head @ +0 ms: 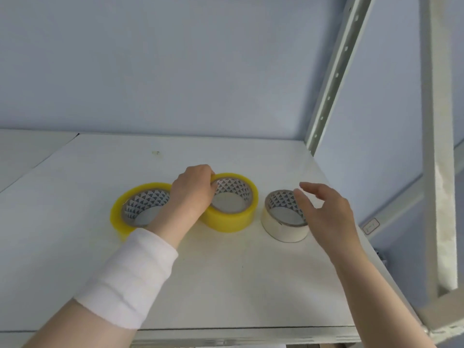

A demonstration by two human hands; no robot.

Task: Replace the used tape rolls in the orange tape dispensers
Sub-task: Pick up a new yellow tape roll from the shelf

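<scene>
Up on a white shelf (75, 222), left hand (194, 188) pinching middle yellow tape roll (232, 204), right hand (326, 209) spread beside white roll (285, 217), no legible writing.

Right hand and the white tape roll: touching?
Cannot tell. In the head view the right hand is spread open over the white tape roll, its fingertips overlapping the rim, but neither a gap nor contact shows plainly.

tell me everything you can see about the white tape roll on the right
The small white tape roll lies flat on the white shelf board, hole up. Its cardboard-looking core carries a dark triangle print inside. It looks thinly wound. It sits apart from the middle yellow tape roll. The right hand is open over its right rim; contact is unclear.
</scene>
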